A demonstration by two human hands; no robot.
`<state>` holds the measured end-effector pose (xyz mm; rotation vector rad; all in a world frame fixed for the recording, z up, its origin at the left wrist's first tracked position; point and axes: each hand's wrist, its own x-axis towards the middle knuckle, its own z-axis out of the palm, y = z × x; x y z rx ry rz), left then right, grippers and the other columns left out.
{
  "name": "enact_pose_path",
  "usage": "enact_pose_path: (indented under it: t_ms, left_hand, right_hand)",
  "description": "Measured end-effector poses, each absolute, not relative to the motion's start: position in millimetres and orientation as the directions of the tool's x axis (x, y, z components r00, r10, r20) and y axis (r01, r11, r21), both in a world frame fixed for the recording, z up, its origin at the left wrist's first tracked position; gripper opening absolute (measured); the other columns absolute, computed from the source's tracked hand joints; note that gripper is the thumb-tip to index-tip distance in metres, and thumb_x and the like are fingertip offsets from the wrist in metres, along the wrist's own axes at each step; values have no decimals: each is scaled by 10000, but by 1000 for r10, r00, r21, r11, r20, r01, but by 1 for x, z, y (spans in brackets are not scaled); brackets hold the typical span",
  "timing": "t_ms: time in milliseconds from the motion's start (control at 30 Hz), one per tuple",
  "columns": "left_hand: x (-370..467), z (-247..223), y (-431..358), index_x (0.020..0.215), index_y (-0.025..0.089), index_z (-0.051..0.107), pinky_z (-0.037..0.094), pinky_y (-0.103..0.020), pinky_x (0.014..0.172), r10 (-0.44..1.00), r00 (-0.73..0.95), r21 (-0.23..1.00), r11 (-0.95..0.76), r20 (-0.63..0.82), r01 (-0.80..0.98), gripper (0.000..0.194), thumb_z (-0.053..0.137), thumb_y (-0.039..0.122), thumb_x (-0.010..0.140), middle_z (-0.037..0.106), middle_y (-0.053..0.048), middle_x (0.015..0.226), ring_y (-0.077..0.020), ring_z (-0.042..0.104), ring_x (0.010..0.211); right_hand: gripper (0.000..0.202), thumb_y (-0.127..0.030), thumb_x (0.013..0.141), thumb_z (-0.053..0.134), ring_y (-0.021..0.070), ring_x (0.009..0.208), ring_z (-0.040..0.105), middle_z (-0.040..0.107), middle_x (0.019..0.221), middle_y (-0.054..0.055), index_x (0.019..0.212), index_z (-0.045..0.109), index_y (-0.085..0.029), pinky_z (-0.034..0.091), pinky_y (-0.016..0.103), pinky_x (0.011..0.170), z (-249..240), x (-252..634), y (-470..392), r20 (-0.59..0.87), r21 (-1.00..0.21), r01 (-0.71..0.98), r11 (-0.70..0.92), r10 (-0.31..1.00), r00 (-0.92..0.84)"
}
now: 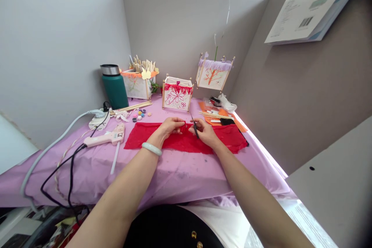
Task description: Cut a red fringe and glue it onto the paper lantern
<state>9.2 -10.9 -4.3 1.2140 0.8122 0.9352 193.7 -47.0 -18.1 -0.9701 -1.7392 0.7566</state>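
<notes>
A long red sheet of thin cloth or paper (142, 138) lies across the table in front of me. My left hand (171, 126), with a pale bangle at its wrist, pinches a small red piece above the sheet. Opposite it, my right hand (207, 133) grips black-handled scissors (195, 129), their narrow blades pointing up and away. Both hands are close together over the sheet's middle. Just beyond them stands a small stick-framed lantern (178, 97) with red fringe and a drawn flower.
At left are a pink glue gun (104, 138), a power strip (99, 119) with cables, and a green bottle (114, 89). Paint-like dots (139, 115) and sticks (133, 106) lie nearby. A purple-fringed lantern (214, 74) hangs at right; grey partitions (186, 27) enclose the table.
</notes>
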Motion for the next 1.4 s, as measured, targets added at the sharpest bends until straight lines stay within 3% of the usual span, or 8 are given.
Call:
enact_pose_path:
  t_ms: [200,467,667,800,1000,1167,1400]
  left_hand:
    - [11,-3,-14,778,107,595,472,-251,484,913,408,993,62,-14,-103,161,702,187,688,557,24,475,-67,459,359]
    - [13,-1,-17,764,112,596,453,-238,462,895,447,998,38,-15,-42,126,685,171,697,526,39,433,-70,448,348]
    - [14,-5,-13,728,113,608,428,-214,440,924,382,1000,-6,8,-7,82,669,164,704,536,26,453,-69,455,365]
    - [13,-4,-13,729,109,624,392,-206,416,897,441,1000,-3,9,-14,67,659,164,711,533,14,427,-73,440,346]
    - [11,-2,-10,719,106,621,405,-215,443,955,296,984,47,6,-172,35,651,112,701,520,25,439,-62,427,348]
    - [5,0,-3,673,115,583,400,-204,441,993,111,907,74,-31,-414,66,622,77,711,502,38,458,-50,416,352]
    - [5,6,-7,667,109,566,396,-199,435,991,127,869,102,-45,-484,81,609,56,711,497,40,464,-50,412,353]
  right_hand:
    - [417,-385,728,652,118,641,552,598,762,-10,1080,526,-200,439,253,630,-13,193,-53,410,-876,149,460,870,-275]
    - [427,-423,706,658,121,582,523,551,654,-36,1051,550,-196,422,248,567,-17,195,-47,374,-855,292,428,900,-225]
    - [443,-383,717,652,121,667,551,601,787,7,1086,509,-183,434,253,630,-9,192,-53,428,-874,127,470,866,-258]
    - [445,-402,719,645,133,658,553,608,775,6,1089,513,-191,438,263,630,-13,193,-51,384,-862,220,456,872,-305]
    - [438,-441,701,650,157,716,562,584,755,-4,1051,557,-194,448,284,680,-22,197,-44,403,-773,441,456,890,-212]
    - [438,-460,718,643,127,619,528,558,695,-24,1057,552,-198,430,251,600,-20,195,-48,363,-808,387,445,892,-268]
    - [441,-486,704,652,103,497,483,539,619,-44,1022,544,-200,393,226,491,-18,195,-52,236,-897,280,342,906,-350]
